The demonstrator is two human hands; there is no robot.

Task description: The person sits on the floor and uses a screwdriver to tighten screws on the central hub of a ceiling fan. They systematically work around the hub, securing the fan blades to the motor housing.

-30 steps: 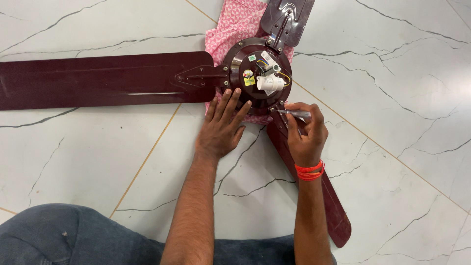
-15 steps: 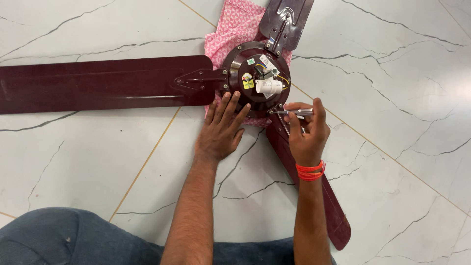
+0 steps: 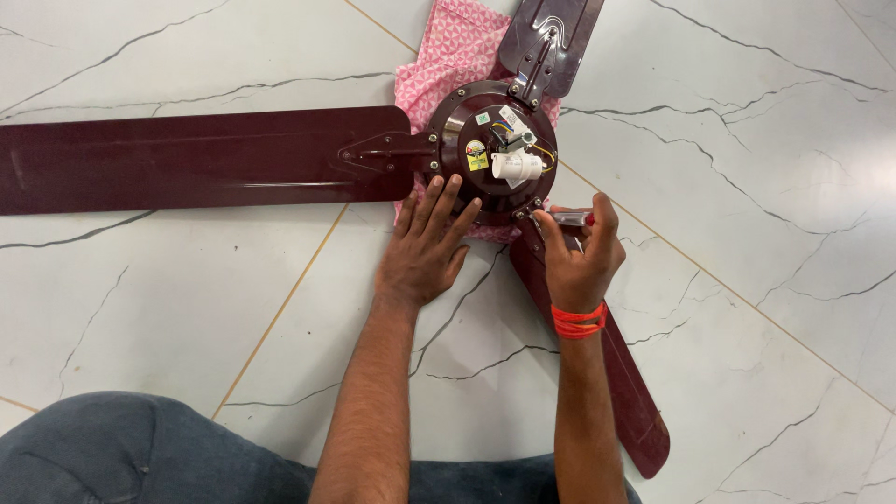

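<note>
On the marble floor (image 3: 187, 308), the left hand (image 3: 425, 252) lies flat and open against the fan motor (image 3: 493, 149); just right, the right hand (image 3: 581, 257) grips a screwdriver (image 3: 565, 218).

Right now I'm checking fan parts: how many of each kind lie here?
Fan blades: 3
Motor hub: 1
White capacitor: 1
Pink cloth: 1
Screwdriver, in the right hand: 1
Total: 7
</note>
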